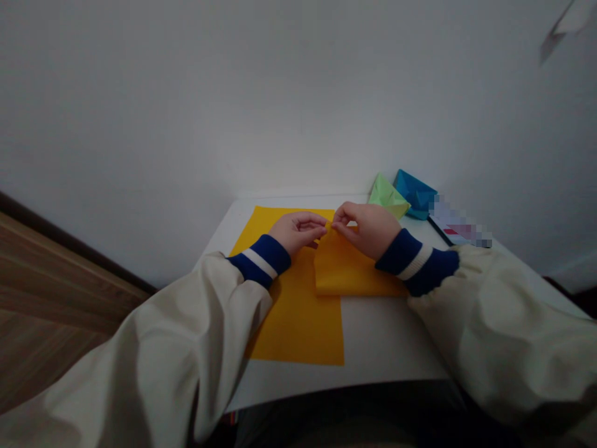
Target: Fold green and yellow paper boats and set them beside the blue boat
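Orange paper (349, 270), folded, on the desk (387, 342) over a flat sheet (298, 317). Left hand (296, 231) and right hand (368, 229) each have a pinch grip on its top corner. Mid-fold I'd say, edges want lining up before creasing.

Pixelated patch (459, 227) at right of surface (382, 336): item beneath unreadable. Grey shape (566, 25) in upper right cut off by frame edge, not identifiable. Top corner of folded yellow paper (345, 270) hidden between fingertips of left hand (298, 230) and right hand (368, 229). Yellow sheet (303, 317): left edge under left sleeve (186, 336). Blue paper boat (416, 193) partly behind green paper boat (387, 198). Lower middle of frame too dark to tell.
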The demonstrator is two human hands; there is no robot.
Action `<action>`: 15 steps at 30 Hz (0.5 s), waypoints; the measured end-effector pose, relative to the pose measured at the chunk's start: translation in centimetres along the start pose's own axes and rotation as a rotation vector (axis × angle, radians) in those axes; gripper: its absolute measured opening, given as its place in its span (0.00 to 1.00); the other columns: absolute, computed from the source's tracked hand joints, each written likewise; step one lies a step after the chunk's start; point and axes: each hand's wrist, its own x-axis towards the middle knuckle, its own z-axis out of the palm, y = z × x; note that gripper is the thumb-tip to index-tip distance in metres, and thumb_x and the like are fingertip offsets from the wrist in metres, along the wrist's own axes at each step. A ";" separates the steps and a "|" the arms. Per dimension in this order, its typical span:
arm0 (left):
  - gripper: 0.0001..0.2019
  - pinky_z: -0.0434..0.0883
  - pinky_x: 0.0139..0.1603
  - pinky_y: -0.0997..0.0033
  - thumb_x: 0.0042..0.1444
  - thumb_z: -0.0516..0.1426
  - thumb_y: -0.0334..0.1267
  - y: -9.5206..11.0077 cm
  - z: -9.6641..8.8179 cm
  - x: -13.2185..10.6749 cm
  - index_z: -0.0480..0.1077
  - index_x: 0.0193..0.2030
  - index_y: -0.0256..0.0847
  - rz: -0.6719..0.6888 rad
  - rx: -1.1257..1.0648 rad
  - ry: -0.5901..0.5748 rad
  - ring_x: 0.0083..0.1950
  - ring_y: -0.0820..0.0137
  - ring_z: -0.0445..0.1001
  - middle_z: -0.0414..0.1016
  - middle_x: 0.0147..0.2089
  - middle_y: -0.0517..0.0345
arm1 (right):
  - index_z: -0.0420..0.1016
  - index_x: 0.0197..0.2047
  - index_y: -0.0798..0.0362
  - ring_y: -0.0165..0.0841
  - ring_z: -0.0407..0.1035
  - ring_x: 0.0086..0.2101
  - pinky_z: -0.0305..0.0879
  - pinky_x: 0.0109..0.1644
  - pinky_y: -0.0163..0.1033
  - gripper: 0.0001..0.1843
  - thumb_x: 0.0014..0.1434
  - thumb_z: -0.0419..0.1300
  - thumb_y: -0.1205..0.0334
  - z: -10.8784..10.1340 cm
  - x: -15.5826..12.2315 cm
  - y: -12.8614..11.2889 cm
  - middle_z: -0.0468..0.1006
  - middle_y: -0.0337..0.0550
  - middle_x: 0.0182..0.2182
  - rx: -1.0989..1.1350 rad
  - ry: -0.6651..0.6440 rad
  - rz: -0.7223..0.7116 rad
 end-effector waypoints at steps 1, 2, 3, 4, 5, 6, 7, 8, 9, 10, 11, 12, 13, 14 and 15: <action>0.08 0.74 0.29 0.75 0.46 0.62 0.33 0.0 0.0 0.0 0.72 0.35 0.36 0.007 0.005 -0.001 0.27 0.77 0.71 0.73 0.28 0.60 | 0.71 0.36 0.52 0.33 0.71 0.32 0.58 0.34 0.36 0.08 0.57 0.54 0.58 -0.1 0.0 -0.1 0.78 0.41 0.30 -0.012 0.000 0.000; 0.08 0.74 0.29 0.76 0.46 0.62 0.33 0.0 0.0 0.0 0.72 0.34 0.36 0.013 0.010 -0.003 0.27 0.77 0.71 0.73 0.28 0.60 | 0.71 0.36 0.52 0.33 0.71 0.32 0.58 0.34 0.36 0.08 0.57 0.54 0.58 -0.1 0.0 -0.1 0.78 0.41 0.30 -0.024 -0.001 0.000; 0.07 0.73 0.28 0.76 0.46 0.62 0.33 -0.1 0.1 0.0 0.72 0.34 0.36 0.019 0.015 -0.006 0.27 0.77 0.71 0.73 0.28 0.61 | 0.71 0.36 0.52 0.34 0.71 0.32 0.58 0.35 0.36 0.09 0.57 0.54 0.58 -0.1 0.0 -0.1 0.78 0.41 0.30 -0.036 -0.003 0.000; 0.07 0.73 0.28 0.77 0.46 0.61 0.33 -0.1 0.1 0.1 0.72 0.34 0.36 0.027 0.021 -0.009 0.27 0.78 0.71 0.73 0.27 0.61 | 0.71 0.36 0.52 0.34 0.71 0.32 0.58 0.35 0.36 0.09 0.57 0.54 0.58 -0.2 0.0 -0.1 0.78 0.41 0.30 -0.047 -0.005 -0.001; 0.07 0.73 0.27 0.77 0.47 0.61 0.33 -0.2 0.1 0.1 0.72 0.34 0.36 0.039 0.032 -0.012 0.26 0.78 0.71 0.72 0.27 0.61 | 0.72 0.36 0.52 0.34 0.71 0.32 0.58 0.35 0.36 0.09 0.57 0.53 0.58 -0.2 0.0 -0.2 0.78 0.42 0.30 -0.055 -0.007 -0.003; 0.06 0.73 0.27 0.78 0.47 0.60 0.32 -0.3 0.1 0.1 0.71 0.34 0.36 0.057 0.048 -0.014 0.26 0.78 0.70 0.72 0.26 0.62 | 0.72 0.36 0.52 0.34 0.71 0.32 0.58 0.35 0.36 0.09 0.58 0.53 0.58 -0.2 0.0 -0.2 0.78 0.42 0.30 -0.061 -0.008 -0.005; 0.06 0.72 0.26 0.78 0.48 0.60 0.33 -0.4 0.2 0.1 0.71 0.35 0.36 0.081 0.072 -0.015 0.25 0.79 0.70 0.71 0.26 0.62 | 0.72 0.36 0.52 0.34 0.71 0.32 0.57 0.35 0.36 0.09 0.58 0.53 0.58 -0.2 0.0 -0.2 0.78 0.42 0.30 -0.066 -0.006 -0.006; 0.06 0.72 0.25 0.79 0.49 0.59 0.33 -0.4 0.2 0.1 0.71 0.35 0.36 0.113 0.112 -0.012 0.24 0.79 0.70 0.71 0.26 0.62 | 0.71 0.36 0.52 0.34 0.71 0.32 0.58 0.34 0.36 0.09 0.58 0.53 0.57 -0.1 -0.1 -0.2 0.78 0.41 0.31 -0.070 -0.002 -0.008; 0.07 0.71 0.25 0.79 0.50 0.59 0.34 -0.4 0.2 0.0 0.71 0.36 0.36 0.152 0.172 -0.007 0.23 0.79 0.69 0.71 0.26 0.62 | 0.71 0.37 0.52 0.34 0.71 0.32 0.58 0.34 0.36 0.10 0.58 0.53 0.57 -0.1 -0.1 -0.2 0.78 0.41 0.31 -0.071 0.002 -0.013; 0.07 0.71 0.24 0.80 0.50 0.58 0.35 -0.3 0.2 0.0 0.71 0.36 0.36 0.194 0.246 0.006 0.23 0.79 0.69 0.71 0.25 0.62 | 0.71 0.37 0.51 0.34 0.71 0.32 0.58 0.34 0.37 0.10 0.58 0.53 0.57 0.0 -0.1 -0.2 0.78 0.41 0.31 -0.067 0.007 -0.015; 0.07 0.70 0.23 0.80 0.51 0.58 0.36 -0.2 0.2 -0.1 0.71 0.36 0.36 0.236 0.327 0.026 0.22 0.79 0.69 0.71 0.25 0.62 | 0.71 0.36 0.51 0.34 0.71 0.31 0.58 0.34 0.37 0.09 0.58 0.53 0.57 0.1 -0.2 -0.2 0.78 0.40 0.30 -0.058 0.014 -0.013; 0.07 0.69 0.22 0.81 0.51 0.58 0.36 -0.1 0.2 -0.2 0.71 0.36 0.37 0.275 0.402 0.052 0.22 0.79 0.69 0.71 0.24 0.62 | 0.71 0.37 0.51 0.35 0.71 0.31 0.59 0.33 0.37 0.09 0.58 0.54 0.57 0.1 -0.2 -0.2 0.78 0.40 0.30 -0.039 0.022 -0.008; 0.07 0.68 0.22 0.81 0.51 0.57 0.36 0.1 0.2 -0.3 0.72 0.36 0.37 0.307 0.462 0.081 0.22 0.79 0.69 0.71 0.24 0.62 | 0.71 0.37 0.51 0.34 0.71 0.31 0.60 0.33 0.37 0.09 0.57 0.54 0.57 0.2 -0.2 -0.2 0.78 0.40 0.31 -0.013 0.034 -0.002; 0.06 0.67 0.23 0.81 0.52 0.57 0.36 0.2 0.2 -0.4 0.72 0.36 0.37 0.329 0.495 0.109 0.22 0.79 0.69 0.71 0.23 0.62 | 0.71 0.37 0.51 0.34 0.72 0.31 0.60 0.33 0.37 0.08 0.57 0.54 0.58 0.3 -0.2 -0.1 0.78 0.40 0.31 0.021 0.045 0.002; 0.06 0.67 0.23 0.81 0.52 0.57 0.36 0.3 0.1 -0.5 0.71 0.35 0.37 0.344 0.501 0.136 0.22 0.78 0.69 0.71 0.23 0.62 | 0.71 0.38 0.51 0.34 0.72 0.32 0.62 0.34 0.37 0.08 0.56 0.55 0.59 0.4 -0.2 0.0 0.78 0.39 0.32 0.059 0.057 0.004</action>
